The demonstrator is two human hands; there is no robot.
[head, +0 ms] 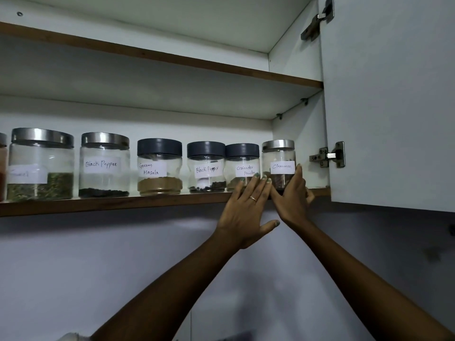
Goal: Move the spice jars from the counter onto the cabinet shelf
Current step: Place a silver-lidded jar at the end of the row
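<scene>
A row of several clear spice jars stands on the lower cabinet shelf. At the right end is the cinnamon jar with a steel lid. My right hand wraps around its lower part from the right. My left hand is spread flat, fingertips touching the base of the cinnamon jar and the coriander powder jar beside it. Further left stand a dark-lidded black pepper jar, a garam masala jar, a steel-lidded black pepper jar and a jar of green herbs.
The cabinet door hangs open at the right, with hinges close to the cinnamon jar. An upper shelf runs above the jars. The cabinet's side wall stands just right of the cinnamon jar. A plain wall lies below the shelf.
</scene>
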